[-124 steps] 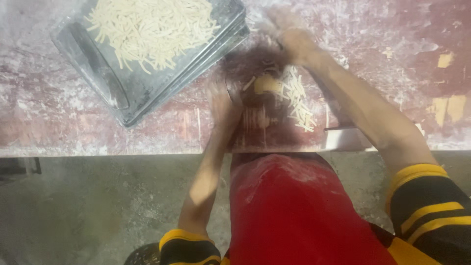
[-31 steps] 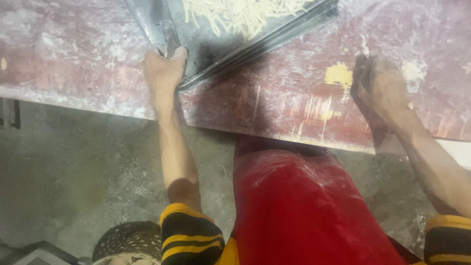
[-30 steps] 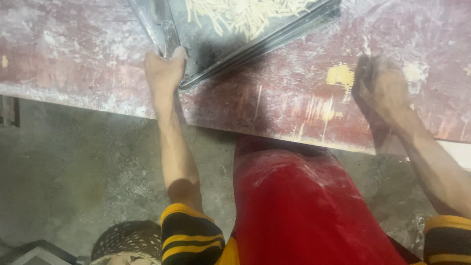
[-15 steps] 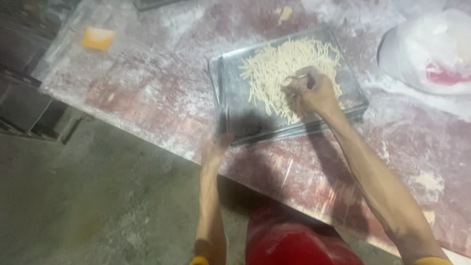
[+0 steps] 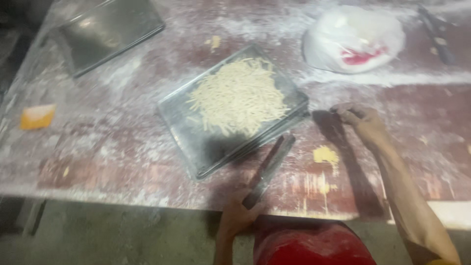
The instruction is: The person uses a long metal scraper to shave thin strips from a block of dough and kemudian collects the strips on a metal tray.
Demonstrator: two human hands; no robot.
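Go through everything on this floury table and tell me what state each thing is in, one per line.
Near tray: flat on the table, heaped with pale dough strips.
Far tray: flat, nothing visible in it.
White plastic bag: bunched, slumped on the table.
Long dark knife: lying against the near tray, handle end in the left hand.
Right hand: on the table, fingers curled; whether it holds anything is unclear.
Table: dusted with flour.

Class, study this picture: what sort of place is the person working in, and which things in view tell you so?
Probably a small food-preparation workshop, perhaps a bakery or snack kitchen. The worktable is dusted with flour, a metal tray holds pale cut dough strips, and the left hand holds a long dark knife-like tool.
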